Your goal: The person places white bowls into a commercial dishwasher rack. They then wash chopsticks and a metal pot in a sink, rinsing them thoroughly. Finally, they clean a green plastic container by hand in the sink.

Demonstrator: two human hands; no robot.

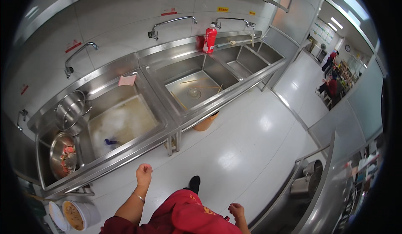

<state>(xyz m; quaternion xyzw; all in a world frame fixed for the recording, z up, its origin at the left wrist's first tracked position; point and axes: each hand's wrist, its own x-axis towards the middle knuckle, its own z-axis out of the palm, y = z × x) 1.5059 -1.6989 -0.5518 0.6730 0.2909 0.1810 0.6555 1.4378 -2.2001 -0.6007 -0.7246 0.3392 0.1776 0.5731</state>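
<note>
My left hand [144,173], with a bracelet on the wrist, hangs in front of the long steel sink unit, its fingers curled and nothing seen in them. Low at the right, near the red apron [201,213], is my right hand [236,210], fingers bent, also with nothing visible in it. The nearest sink basin [125,121] holds cloudy, foamy water and a dark blue item [110,142]; a pink cloth [127,80] lies on its back rim. Several chopsticks [179,100] lie in the middle basin. A red bottle [210,39] stands on the ledge behind.
Steel pots [70,108] and a metal bowl with food scraps [63,155] sit at the left. White buckets [91,215] stand below. An orange-brown bin [206,123] is under the sink. A steel counter [317,199] edges the right. Two people sit beyond the doorway.
</note>
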